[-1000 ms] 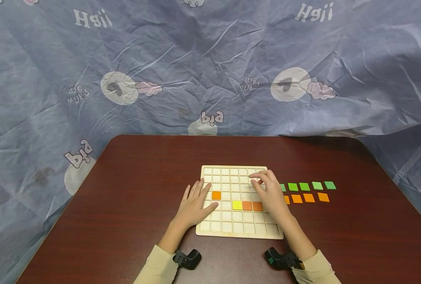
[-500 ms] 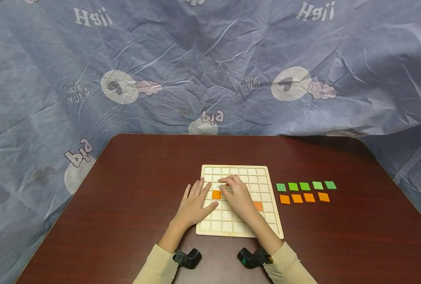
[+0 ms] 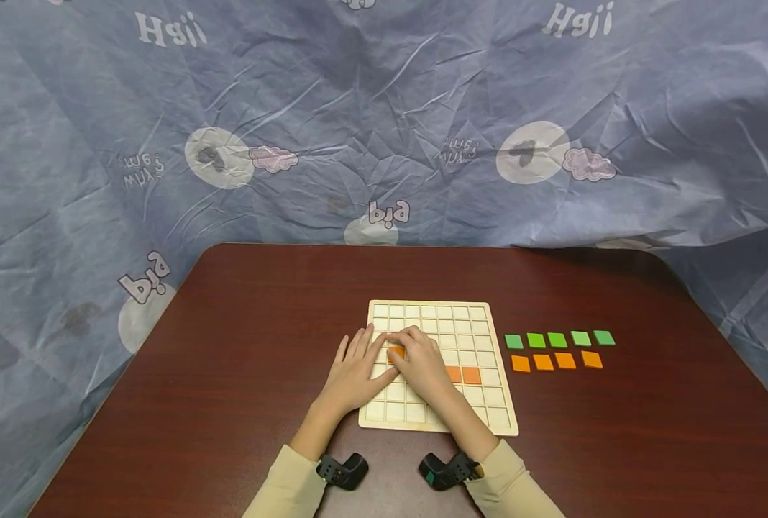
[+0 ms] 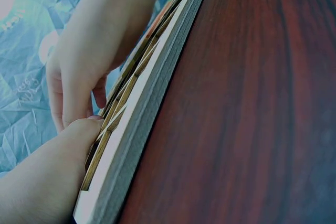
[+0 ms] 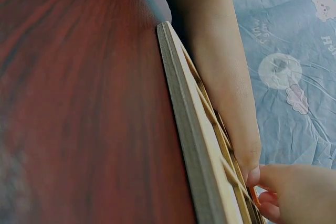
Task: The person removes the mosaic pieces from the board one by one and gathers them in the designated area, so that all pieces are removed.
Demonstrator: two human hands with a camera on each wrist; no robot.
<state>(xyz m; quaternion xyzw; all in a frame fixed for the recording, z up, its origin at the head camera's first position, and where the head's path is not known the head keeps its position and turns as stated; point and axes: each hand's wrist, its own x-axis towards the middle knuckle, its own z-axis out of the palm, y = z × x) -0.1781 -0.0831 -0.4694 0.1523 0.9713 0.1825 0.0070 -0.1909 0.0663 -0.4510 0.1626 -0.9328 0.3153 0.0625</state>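
Observation:
A pale wooden grid board [image 3: 477,416] lies on the table. My left hand [image 3: 350,378] rests on its left side, fingers straight and thumb stretched inward. My right hand [image 3: 423,365] reaches across the board, its thumb and index finger curled close together at an orange square tile [image 3: 395,354] beside the left fingers. In the right wrist view the right hand [image 5: 223,103] bends down to the board, an orange edge [image 5: 255,196] showing at the fingertips. Two darker orange tiles [image 3: 471,375] sit in the board's lower middle; the right hand hides cells beside them.
Right of the board, on the dark red-brown table [image 3: 280,309], lie a row of several green tiles [image 3: 556,340] and a row of several orange tiles [image 3: 564,360]. A printed blue cloth [image 3: 332,108] hangs behind the table's far edge.
My right hand has moved left across the board, from its right side to the orange tile near the left hand. It now covers the yellow tile. The left hand stays in place.

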